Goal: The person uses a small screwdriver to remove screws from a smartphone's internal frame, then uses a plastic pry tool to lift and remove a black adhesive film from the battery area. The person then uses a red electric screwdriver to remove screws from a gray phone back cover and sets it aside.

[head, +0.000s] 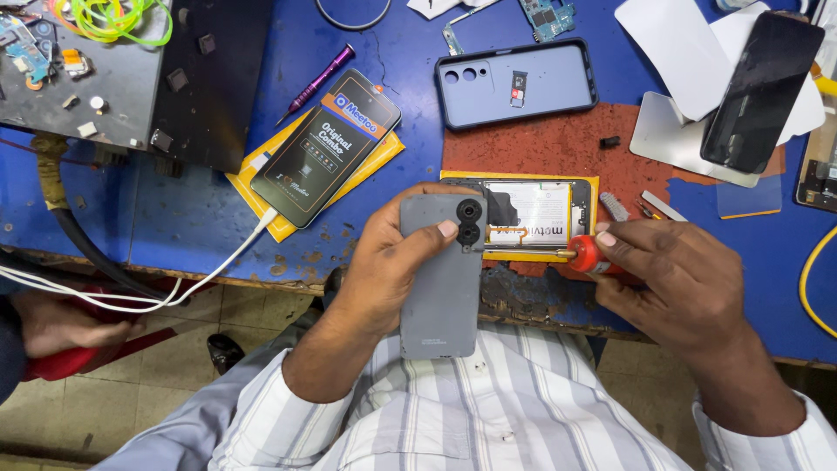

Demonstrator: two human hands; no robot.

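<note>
Gripping a grey phone (442,279) over the table edge (261,277), left hand (388,262) (right hand (689,279) clutches a red-handled screwdriver (586,255)).

grey phone back (440,279): matt plastic, smooth, held in the left hand (384,262)
screwdriver (586,255): glossy red plastic handle, in the right hand (680,270)
table top (200,218): blue painted surface, scuffed, chipped to rusty brown at the edge
purple tool (318,83): shiny metal, ridged grip
blue phone case (516,83): matt soft-looking plastic
black screen panel (761,92): glossy glass
shirt (488,410): striped woven cloth
white cable (209,275): smooth plastic
</note>
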